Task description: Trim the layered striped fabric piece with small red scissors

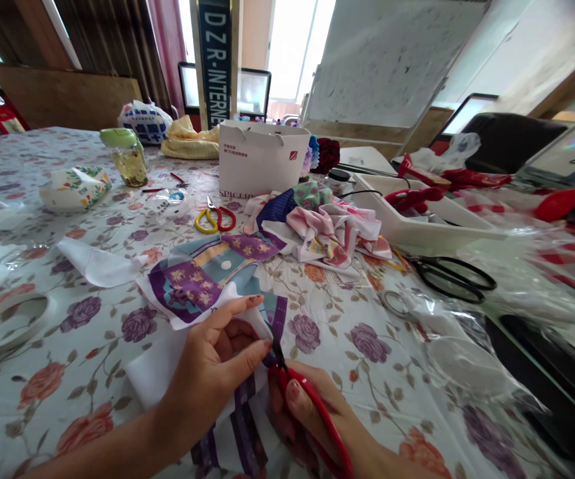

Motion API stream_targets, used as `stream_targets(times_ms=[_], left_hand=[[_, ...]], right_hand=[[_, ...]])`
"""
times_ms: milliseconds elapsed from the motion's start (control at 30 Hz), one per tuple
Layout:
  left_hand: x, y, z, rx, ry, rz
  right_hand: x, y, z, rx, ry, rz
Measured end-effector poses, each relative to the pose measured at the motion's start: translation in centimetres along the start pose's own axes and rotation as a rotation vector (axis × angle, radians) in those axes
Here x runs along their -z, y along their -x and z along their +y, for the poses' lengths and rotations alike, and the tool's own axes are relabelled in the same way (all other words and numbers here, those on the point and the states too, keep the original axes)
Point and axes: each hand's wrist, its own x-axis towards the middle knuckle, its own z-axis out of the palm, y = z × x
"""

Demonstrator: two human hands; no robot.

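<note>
My left hand (227,349) pinches a patterned cloth (195,283) in purple, blue and cream, its white underside folded up near my fingers. Red-handled scissors (325,416) are gripped in my right hand (312,406), low in the middle of the view. Their dark blades point away from me and lie at the cloth's edge, close to my left thumb. Part of the cloth hangs down between my wrists, showing dark purple stripes. How far the blades are apart is hard to see behind the fabric and thumb.
Beyond the cloth lie yellow-and-red pliers (214,218) and a heap of printed fabrics (335,229). A white paper bag (267,159) stands behind. Black scissors (452,276) and a white tray (432,229) are to the right, a tape roll (10,322) to the left, a green-lidded jar (125,156) farther back.
</note>
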Motion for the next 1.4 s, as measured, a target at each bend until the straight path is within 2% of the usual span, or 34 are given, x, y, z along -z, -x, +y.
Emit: stream_targets(times_ms=[300, 867, 1400], left_hand=[[0.0, 0.0, -0.2, -0.009, -0.037, -0.007], [0.0, 0.0, -0.3, -0.018, -0.092, 0.029], [-0.1, 0.1, -0.4, -0.022, -0.042, 0.014]], right_hand=[[0.4, -0.2, 1.4, 0.127, 0.004, -0.028], [-0.1, -0.4, 1.0, 0.12, -0.007, -0.015], [-0.1, -0.2, 1.5, 0.143, 0.05, 0.033]])
